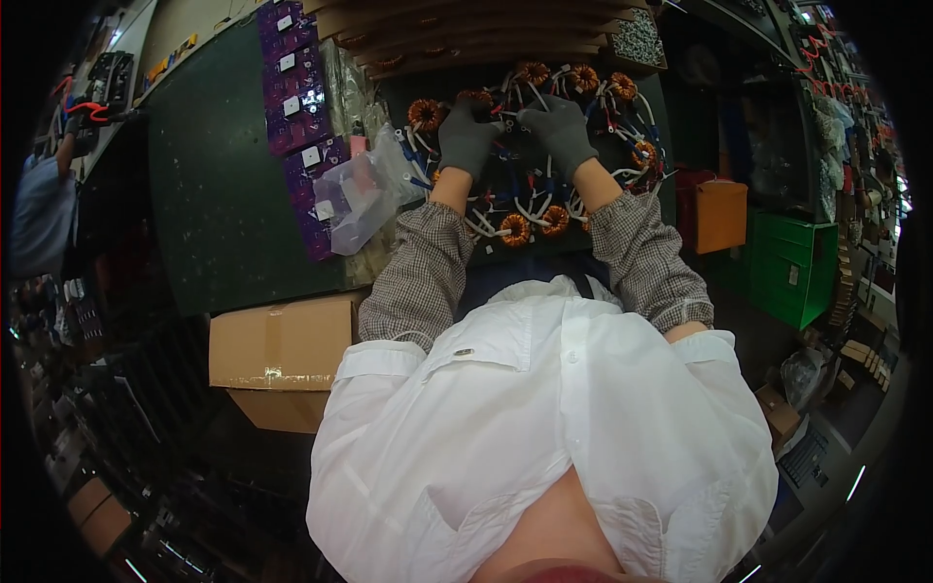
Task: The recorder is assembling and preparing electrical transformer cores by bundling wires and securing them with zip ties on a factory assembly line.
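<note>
Both my hands wear dark grey gloves and work over a ring of copper-wound toroid coils on the dark green bench. My left hand has its fingers curled beside a partly covered coil; what it pinches is hidden. A small ring terminal shows at its fingertips. A short gap away, my right hand has thumb and fingers closed on a white wire lead. Another coil lies left of my left hand, and a further coil sits beyond the gap. Their white leads carry blue and red sleeves.
Purple circuit boards line the bench's left, beside a clear plastic bag. Stacked brown cardboard dividers overhang the far side. A cardboard box stands below the near left edge. Orange and green bins are at right.
</note>
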